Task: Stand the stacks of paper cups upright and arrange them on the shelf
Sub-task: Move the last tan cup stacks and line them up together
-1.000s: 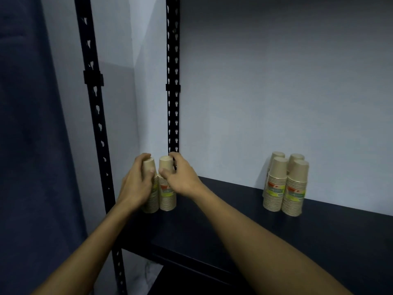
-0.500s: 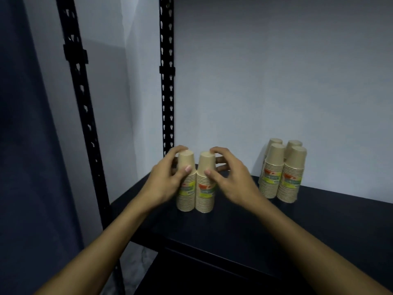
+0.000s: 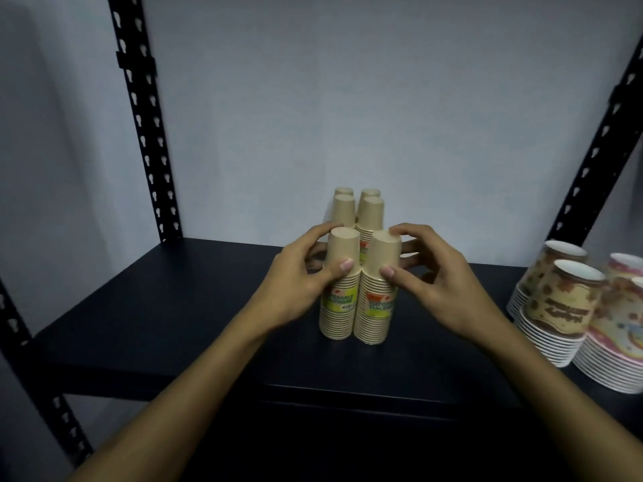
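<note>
We see the pale wall [image 3: 382, 99] filling the back of the view, and below it the dark shelf [image 3: 156, 307] that carries everything; its front edge melts into shadow, so we cannot make out what lies beneath. Black slotted uprights [image 3: 146, 133] rise to the left of our hands, and another one climbs at the far right, cut off by the frame.

Off to the right of our right grip stand the patterned cup stacks [image 3: 563, 307], wider than the plain ones, rims down; the outermost are cut by the picture's edge and their print is hard to read.

Our left hand [image 3: 295, 283] and right hand [image 3: 442, 287] meet at the shelf's middle. Each grip is partly closed around a stack: the left stack [image 3: 339, 307] sits between our left thumb in front and fingers curled behind its top, and the right stack [image 3: 377, 314] is pinched the same way by our right thumb and fingers. Both stand upright, bottoms up, touching each other side by side, their rims on the shelf.

Just behind our grips stand the four rear stacks [image 3: 362, 210], upright in two pairs; our fingers and the front stacks hide their lower halves, so we cannot tell whether they touch what we hold. The green and yellow labels [image 3: 381, 302] are blurred.
</note>
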Available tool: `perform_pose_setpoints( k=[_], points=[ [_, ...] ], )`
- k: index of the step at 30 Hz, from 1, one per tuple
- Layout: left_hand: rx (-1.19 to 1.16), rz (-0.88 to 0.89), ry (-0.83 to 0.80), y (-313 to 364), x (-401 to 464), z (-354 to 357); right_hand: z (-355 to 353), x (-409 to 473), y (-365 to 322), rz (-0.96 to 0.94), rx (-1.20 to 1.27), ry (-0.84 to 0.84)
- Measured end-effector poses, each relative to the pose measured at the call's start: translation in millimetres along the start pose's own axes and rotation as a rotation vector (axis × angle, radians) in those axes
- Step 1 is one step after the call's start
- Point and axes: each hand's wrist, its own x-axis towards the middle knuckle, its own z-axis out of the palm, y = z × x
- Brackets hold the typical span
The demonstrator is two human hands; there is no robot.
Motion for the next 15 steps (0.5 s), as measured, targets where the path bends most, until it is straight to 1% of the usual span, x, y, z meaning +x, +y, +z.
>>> perform_pose_setpoints(
  k=[3, 5, 7, 9, 12, 15],
  points=[
    [0.003, -0.016, 0.056, -2.3, -2.9, 10.6, -5.2, -5.2, 2.4, 0.004, -0.013, 0.014],
    [0.008, -0.059, 0.108, -4.9, -7.4, 15.1, -2.7, -5.8, 3.1, 0.005, 0.015, 0.030],
    [-0.030, -0.106, 0.121, -11.6, -15.4, 19.1, 2.7, -7.3, 5.1, 0.007, 0.041, 0.054],
    [-0.039, -0.144, 0.070, -23.0, -25.5, 22.0, 8.3, -12.1, 11.5, 0.047, 0.123, 0.052],
    [0.074, -0.173, -0.046, -37.6, -34.5, 23.8, 14.2, -23.9, 31.0, 0.131, 0.225, -0.043],
    [0.135, -0.158, -0.063, -42.0, -31.7, 23.6, 19.9, -34.6, 48.6, 0.159, 0.133, -0.164]
  ],
)
